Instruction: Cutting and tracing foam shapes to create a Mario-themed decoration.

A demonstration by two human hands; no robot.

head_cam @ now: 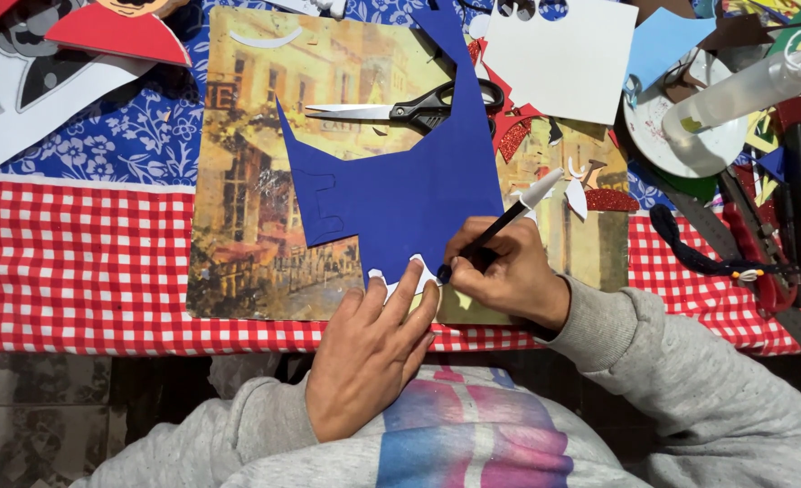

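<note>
A: Left hand (371,357) sits nearest, flat, fingers spread, nothing gripped, fingertips pinning a small white paper template (407,272) on the lower edge of the blue foam sheet (409,181).

B: Right hand?

A: Right hand (507,276) is closed around a black pen with a white cap (500,224), tip down at the template's right edge.

B: Where's the blue sheet?

A: On the street-scene placemat (247,181), over the red checked tablecloth (75,262). Scissors (409,110) lie just above it, partly on the blue.

B: Risks?

A: My guess: the template slips under light finger pressure, so the traced line goes off. The sheet could also slide on the glossy mat. The glue bottle (744,90) on the white plate (658,113) is well apart, no issue.
</note>
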